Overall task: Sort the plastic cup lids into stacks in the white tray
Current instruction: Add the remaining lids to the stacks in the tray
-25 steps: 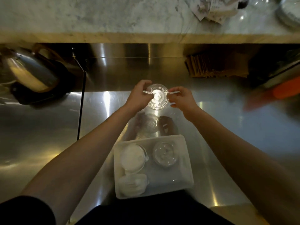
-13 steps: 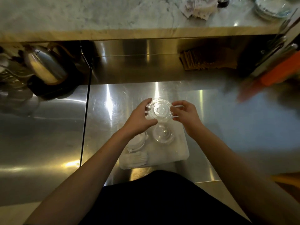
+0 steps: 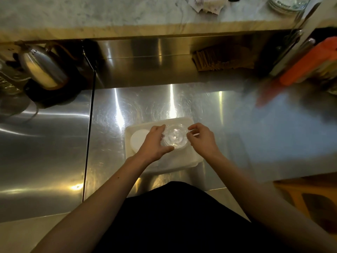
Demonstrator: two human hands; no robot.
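A white tray lies on the steel counter just in front of me. A clear plastic lid sits low over the tray's right part, on or just above a clear stack; I cannot tell whether it rests there. My left hand cups its left rim, thumb under the near edge. My right hand pinches its right rim. A stack of white lids stands in the tray's left part, half hidden by my left hand. The near part of the tray is hidden by my arms.
A metal kettle on a black base stands at the back left, with a black cable running toward me. Brown paper sleeves lie under the marble shelf. An orange object and utensils crowd the right.
Both hands have brought the clear lid from out over the counter beyond the tray back and down onto the tray's right side. My view has tilted up, away from the tray.
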